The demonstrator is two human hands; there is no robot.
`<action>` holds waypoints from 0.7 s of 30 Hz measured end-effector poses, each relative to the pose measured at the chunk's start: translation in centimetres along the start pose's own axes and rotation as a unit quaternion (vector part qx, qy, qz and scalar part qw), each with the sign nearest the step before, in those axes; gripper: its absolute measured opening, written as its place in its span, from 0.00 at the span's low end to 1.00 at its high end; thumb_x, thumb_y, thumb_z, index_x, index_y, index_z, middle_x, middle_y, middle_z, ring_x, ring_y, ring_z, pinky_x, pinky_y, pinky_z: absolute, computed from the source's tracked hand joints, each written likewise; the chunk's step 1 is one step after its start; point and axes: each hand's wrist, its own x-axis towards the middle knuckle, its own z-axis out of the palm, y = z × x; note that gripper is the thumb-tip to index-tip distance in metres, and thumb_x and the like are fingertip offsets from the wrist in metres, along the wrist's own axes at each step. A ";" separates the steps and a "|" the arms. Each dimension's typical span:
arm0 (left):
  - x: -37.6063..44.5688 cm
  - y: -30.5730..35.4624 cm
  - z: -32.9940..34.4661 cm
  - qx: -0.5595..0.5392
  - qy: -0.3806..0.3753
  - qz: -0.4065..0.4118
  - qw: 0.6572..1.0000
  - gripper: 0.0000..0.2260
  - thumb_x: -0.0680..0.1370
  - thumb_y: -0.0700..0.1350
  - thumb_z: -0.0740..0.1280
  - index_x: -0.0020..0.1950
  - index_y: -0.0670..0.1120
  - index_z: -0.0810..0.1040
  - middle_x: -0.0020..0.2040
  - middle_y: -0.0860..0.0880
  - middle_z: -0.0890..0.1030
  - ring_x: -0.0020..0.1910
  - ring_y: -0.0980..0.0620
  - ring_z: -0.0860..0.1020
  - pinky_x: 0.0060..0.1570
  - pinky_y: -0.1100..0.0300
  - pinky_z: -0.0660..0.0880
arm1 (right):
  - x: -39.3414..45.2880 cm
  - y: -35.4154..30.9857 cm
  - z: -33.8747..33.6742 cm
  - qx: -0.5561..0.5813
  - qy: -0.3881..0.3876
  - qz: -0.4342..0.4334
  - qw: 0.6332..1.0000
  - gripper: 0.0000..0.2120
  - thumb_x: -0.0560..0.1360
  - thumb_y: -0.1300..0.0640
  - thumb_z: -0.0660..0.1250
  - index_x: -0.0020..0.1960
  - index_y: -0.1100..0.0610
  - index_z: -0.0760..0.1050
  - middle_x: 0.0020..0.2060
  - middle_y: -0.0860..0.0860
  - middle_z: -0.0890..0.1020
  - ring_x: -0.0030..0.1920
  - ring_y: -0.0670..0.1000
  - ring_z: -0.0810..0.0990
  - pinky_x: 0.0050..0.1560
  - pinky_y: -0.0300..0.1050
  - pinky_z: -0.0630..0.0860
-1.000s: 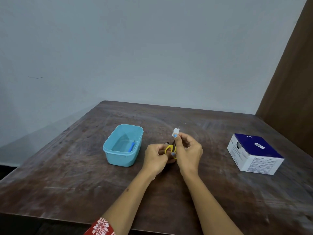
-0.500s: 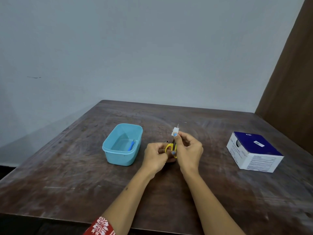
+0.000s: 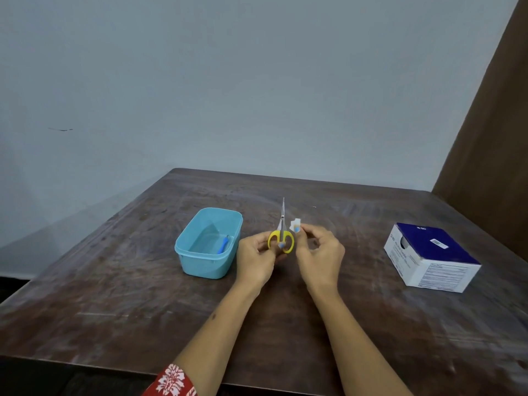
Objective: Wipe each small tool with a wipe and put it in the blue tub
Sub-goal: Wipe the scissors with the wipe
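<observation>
The left hand (image 3: 254,254) pinched the scissors (image 3: 281,232) upright by the yellow handles; the right hand (image 3: 320,252) pinched the wipe (image 3: 295,225) beside the blades. The blue tub (image 3: 208,242) stood at nine o'clock; a loose grip risked the point dropping.

A dark wooden table (image 3: 114,295) fills the lower view, its top scuffed and streaked with pale marks, the far edge well beyond the hands. Behind it rises a plain grey-blue wall (image 3: 228,81), evenly lit, with one small dark mark (image 3: 60,129) far up to the left of the hands. A brown panel (image 3: 491,138) slants up on the right. Dark floor (image 3: 11,284) shows at the left, below the wall.
</observation>
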 end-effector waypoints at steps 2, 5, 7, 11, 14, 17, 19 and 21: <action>0.0 0.0 0.0 0.002 0.000 0.010 1.000 0.08 0.77 0.35 0.64 0.53 0.39 0.81 0.45 0.43 0.84 0.45 0.49 0.83 0.44 0.58 0.81 | -0.2 0.2 0.0 -0.046 -0.015 -0.043 0.998 0.06 0.69 0.62 0.70 0.44 0.55 0.83 0.40 0.49 0.84 0.44 0.50 0.79 0.44 0.52 0.78; 0.0 -0.1 0.0 0.005 -0.008 0.015 1.000 0.09 0.77 0.34 0.64 0.54 0.41 0.80 0.44 0.46 0.84 0.43 0.52 0.82 0.42 0.60 0.80 | -0.2 0.5 0.1 -0.098 -0.039 -0.067 0.992 0.07 0.70 0.60 0.70 0.47 0.55 0.83 0.44 0.48 0.83 0.47 0.51 0.77 0.47 0.54 0.77; -0.1 -0.2 0.0 0.010 -0.017 0.015 1.000 0.10 0.77 0.34 0.64 0.54 0.42 0.80 0.44 0.47 0.84 0.43 0.53 0.82 0.42 0.61 0.80 | -0.2 0.6 0.2 -0.104 -0.055 -0.079 0.990 0.08 0.71 0.60 0.70 0.50 0.55 0.83 0.47 0.48 0.82 0.49 0.49 0.75 0.48 0.54 0.77; -0.2 -0.1 0.2 0.006 -0.024 0.011 1.000 0.11 0.77 0.33 0.64 0.58 0.40 0.79 0.47 0.45 0.84 0.46 0.51 0.82 0.44 0.60 0.80 | -0.2 0.5 0.2 -0.062 -0.056 -0.099 0.992 0.12 0.73 0.63 0.69 0.56 0.57 0.80 0.46 0.50 0.81 0.48 0.50 0.76 0.47 0.52 0.77; -0.2 0.1 0.3 -0.003 -0.032 0.012 0.999 0.12 0.77 0.33 0.63 0.59 0.39 0.78 0.51 0.43 0.83 0.50 0.49 0.82 0.47 0.58 0.81 | -0.2 0.1 0.1 -0.023 -0.052 -0.068 0.996 0.14 0.72 0.63 0.69 0.57 0.54 0.79 0.43 0.45 0.81 0.44 0.48 0.80 0.50 0.52 0.77; -0.3 0.3 0.4 -0.018 -0.017 0.006 1.000 0.12 0.78 0.34 0.61 0.58 0.40 0.78 0.48 0.44 0.83 0.48 0.50 0.82 0.45 0.59 0.81 | -0.1 0.0 -0.1 -0.047 -0.030 -0.058 0.997 0.10 0.71 0.63 0.69 0.50 0.52 0.82 0.40 0.45 0.83 0.42 0.47 0.80 0.49 0.57 0.76; -0.2 0.4 0.4 -0.034 -0.006 0.003 0.999 0.12 0.78 0.34 0.60 0.58 0.41 0.78 0.47 0.46 0.83 0.47 0.51 0.82 0.44 0.61 0.81 | -0.1 0.1 -0.1 -0.065 -0.023 -0.046 0.997 0.10 0.70 0.64 0.69 0.47 0.52 0.82 0.39 0.47 0.84 0.42 0.50 0.80 0.48 0.59 0.76; -0.1 0.4 0.2 -0.042 0.004 -0.001 0.999 0.12 0.78 0.34 0.61 0.59 0.41 0.78 0.48 0.46 0.83 0.47 0.51 0.82 0.44 0.61 0.81 | -0.2 0.2 -0.1 -0.072 -0.024 -0.044 0.996 0.10 0.69 0.64 0.70 0.47 0.53 0.83 0.40 0.48 0.84 0.44 0.52 0.79 0.47 0.59 0.77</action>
